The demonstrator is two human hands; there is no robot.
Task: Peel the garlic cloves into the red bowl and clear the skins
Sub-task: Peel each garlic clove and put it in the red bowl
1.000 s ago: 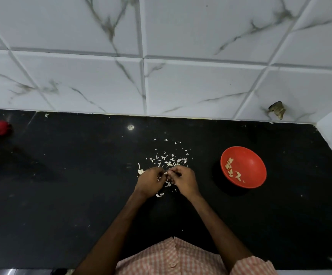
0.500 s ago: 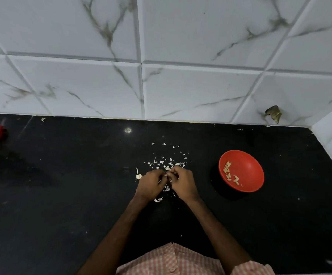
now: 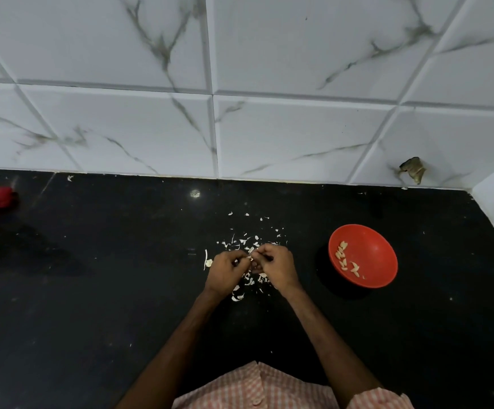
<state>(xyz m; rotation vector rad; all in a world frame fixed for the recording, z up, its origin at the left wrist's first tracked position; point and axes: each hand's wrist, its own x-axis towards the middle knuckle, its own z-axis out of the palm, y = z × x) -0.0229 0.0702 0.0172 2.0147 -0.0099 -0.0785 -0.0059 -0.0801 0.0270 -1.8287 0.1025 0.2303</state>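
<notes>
Just left of the red bowl point(image 3: 372, 255), the left hand point(image 3: 225, 271) and the right hand point(image 3: 276, 268) are close together, and their curled fingers pinch one small garlic clove point(image 3: 250, 257) between them, so the peeling looks only partly done. Under the hands and a bit farther back, also left of the bowl, torn skins point(image 3: 247, 242) lie on the black counter point(image 3: 121, 290), not yet cleared. A small heap of peeled cloves point(image 3: 346, 259) sits inside the bowl.

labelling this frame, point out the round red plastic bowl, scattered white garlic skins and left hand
round red plastic bowl point(image 3: 378, 261), head view, bare inner wall
scattered white garlic skins point(image 3: 243, 241), head view, a flake mid-pile
left hand point(image 3: 225, 271), head view, back of the hand
</notes>
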